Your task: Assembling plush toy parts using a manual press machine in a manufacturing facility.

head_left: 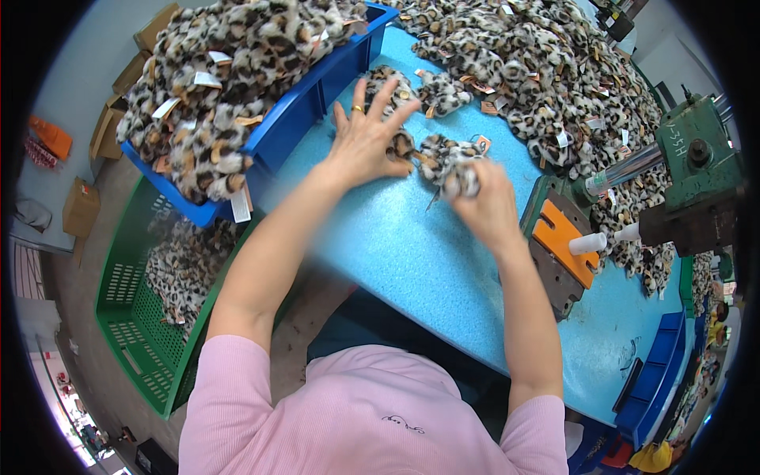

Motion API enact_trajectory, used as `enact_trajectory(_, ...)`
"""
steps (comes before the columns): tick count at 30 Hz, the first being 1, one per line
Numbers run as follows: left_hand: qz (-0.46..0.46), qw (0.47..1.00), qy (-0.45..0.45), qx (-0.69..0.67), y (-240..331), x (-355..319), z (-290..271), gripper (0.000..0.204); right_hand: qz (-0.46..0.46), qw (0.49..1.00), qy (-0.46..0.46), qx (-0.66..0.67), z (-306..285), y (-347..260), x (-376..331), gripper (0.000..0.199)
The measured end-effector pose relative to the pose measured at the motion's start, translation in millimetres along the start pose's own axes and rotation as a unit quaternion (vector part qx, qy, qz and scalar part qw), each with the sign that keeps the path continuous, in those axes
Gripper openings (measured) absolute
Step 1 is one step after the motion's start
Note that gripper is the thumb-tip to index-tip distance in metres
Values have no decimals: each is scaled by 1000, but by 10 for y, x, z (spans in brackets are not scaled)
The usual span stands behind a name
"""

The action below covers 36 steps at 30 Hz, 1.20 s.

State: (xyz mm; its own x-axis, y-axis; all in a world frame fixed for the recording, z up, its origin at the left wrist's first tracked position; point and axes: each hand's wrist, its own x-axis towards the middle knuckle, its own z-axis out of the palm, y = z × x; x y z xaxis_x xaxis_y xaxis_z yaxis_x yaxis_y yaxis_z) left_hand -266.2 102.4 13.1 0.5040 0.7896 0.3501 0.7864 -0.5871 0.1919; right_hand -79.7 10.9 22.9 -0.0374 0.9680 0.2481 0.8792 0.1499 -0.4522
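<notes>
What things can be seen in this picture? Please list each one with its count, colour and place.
leopard-print plush pieces: many, tan and black, heaped at the table's far right; two or three loose by the hands
table: one, light blue top, centre
blue bin: one, far left of the table, heaped with plush pieces
green crate: one, on the floor at left, some plush pieces inside
green machine: one, right edge
orange plate: one, in front of the machine
cardboard boxes: several, brown, floor at far left
left hand: spread flat on a plush piece
right hand: closed on a plush piece
</notes>
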Motion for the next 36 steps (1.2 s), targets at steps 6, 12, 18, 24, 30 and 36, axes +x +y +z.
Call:
enact_trajectory(6, -84, 988, -126, 13, -255, 406, 230, 90, 65, 991, -105, -50, 242, 94, 599, 76)
enact_trajectory(12, -207, 959, -186, -54, -157, 677, 140, 64, 106, 992, -46, 48, 222, 421, 1322, 88)
enact_trajectory(18, -198, 972, -127, -16, -312, 869, 287, 22, 90, 987, -133, -19, 352, 273, 1511, 37)
enact_trajectory(24, -113, 994, 8, -8, 70, 654, -857, 16, 83, 926, -90, 358, -152, 201, 1610, 18)
enact_trajectory(30, -54, 955, 237, 171, -480, 78, -2008, 15, -36, 930, -44, 362, -452, -1352, 2122, 24)
enact_trajectory(36, -78, 988, 22, 135, -1538, -497, -1444, 26, -304, 952, -34, 19, 657, -2016, 2216, 33)
